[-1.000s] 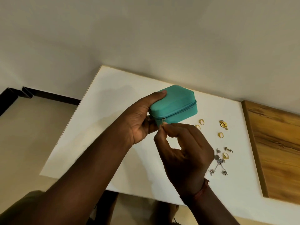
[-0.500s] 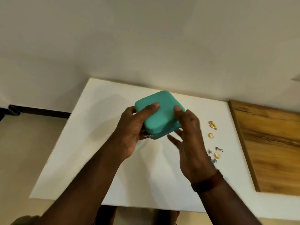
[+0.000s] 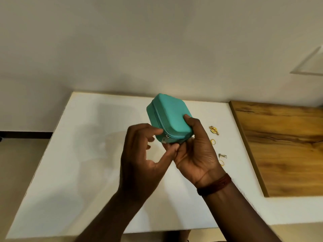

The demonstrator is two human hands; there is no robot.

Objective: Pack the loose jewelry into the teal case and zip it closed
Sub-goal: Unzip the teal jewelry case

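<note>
A: Teal case (image 3: 170,117) held above the white table (image 3: 87,163); zip looks closed; right hand (image 3: 195,154) cradles it from 4 o'clock, thumb curled onto the lid.
B: Left hand (image 3: 139,154)?
A: Forefinger above, thumb below the zip pull (image 3: 165,139) at the case's 7 o'clock; loosely parted, gripping nothing.
B: Risk?
A: Small pull; a missed pinch could twist the case from its cradle; a drop would scatter the loose jewelry (image 3: 214,131) at 3 o'clock.
</note>
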